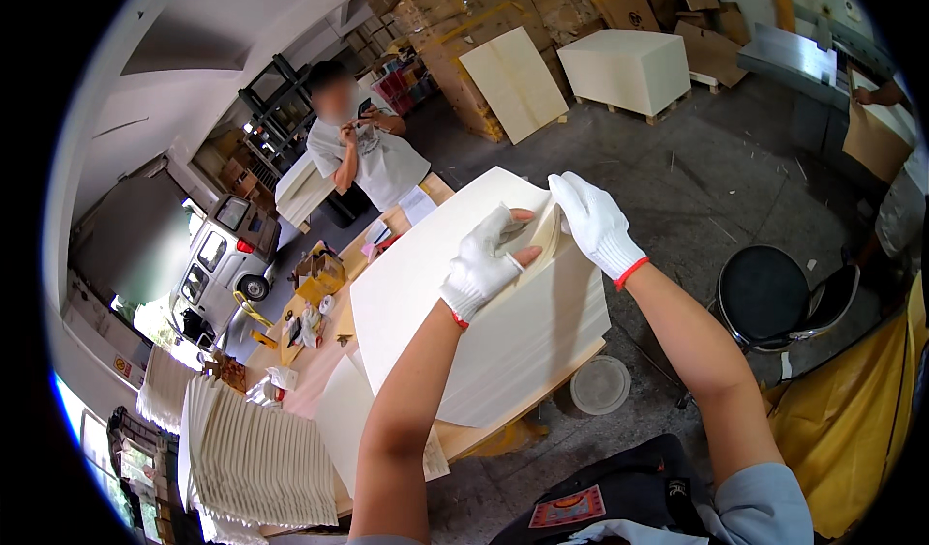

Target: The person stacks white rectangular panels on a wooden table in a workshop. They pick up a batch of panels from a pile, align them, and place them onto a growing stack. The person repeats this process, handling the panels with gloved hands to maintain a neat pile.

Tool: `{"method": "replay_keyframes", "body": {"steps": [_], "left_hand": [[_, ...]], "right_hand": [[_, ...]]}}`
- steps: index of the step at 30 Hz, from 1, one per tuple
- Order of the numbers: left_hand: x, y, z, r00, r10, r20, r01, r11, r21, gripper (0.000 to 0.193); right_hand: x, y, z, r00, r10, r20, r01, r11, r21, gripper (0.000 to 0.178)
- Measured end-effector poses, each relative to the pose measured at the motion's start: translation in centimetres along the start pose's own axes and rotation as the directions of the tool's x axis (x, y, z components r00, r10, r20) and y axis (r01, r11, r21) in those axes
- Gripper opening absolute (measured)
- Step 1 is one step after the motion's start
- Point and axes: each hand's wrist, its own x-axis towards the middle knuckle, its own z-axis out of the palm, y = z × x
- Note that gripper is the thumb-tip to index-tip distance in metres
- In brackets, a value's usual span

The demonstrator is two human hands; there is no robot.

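A tall stack of large white sheets [435,264] lies on the table, with several sheets curled up [548,240] along its right edge. My left hand [489,259], in a white knit glove with thumb and forefinger bare, rests over that edge. Its thumb and forefinger are apart beside the curled sheets. On their outer side is my right hand [588,218], in a white glove with a red cuff. Its fingers lie together against the raised sheet edges, gripping them; its thumb is hidden.
Piles of folded white sheets [256,453] stand at lower left. Tools and a yellow box [319,272] sit along the wooden table [310,376]. A person [363,148] stands beyond it with a phone. At right are a black chair [764,298] and a round lidded tub [600,385].
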Motion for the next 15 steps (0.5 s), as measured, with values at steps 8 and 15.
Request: {"method": "replay_keyframes", "body": {"steps": [8,15], "left_hand": [[-0.5,0.9,0.2,0.989,0.12,-0.09,-0.13,0.984,-0.119,0.046],[-0.6,1.7,-0.1,0.999,0.02,-0.048,-0.011,0.983,0.182,0.041]], "right_hand": [[-0.1,-0.1,-0.1,1.0,0.004,0.008,-0.004,0.999,-0.053,0.058],[0.2,0.6,0.2,0.999,-0.042,-0.014,0.04,0.994,-0.097,0.058]]}}
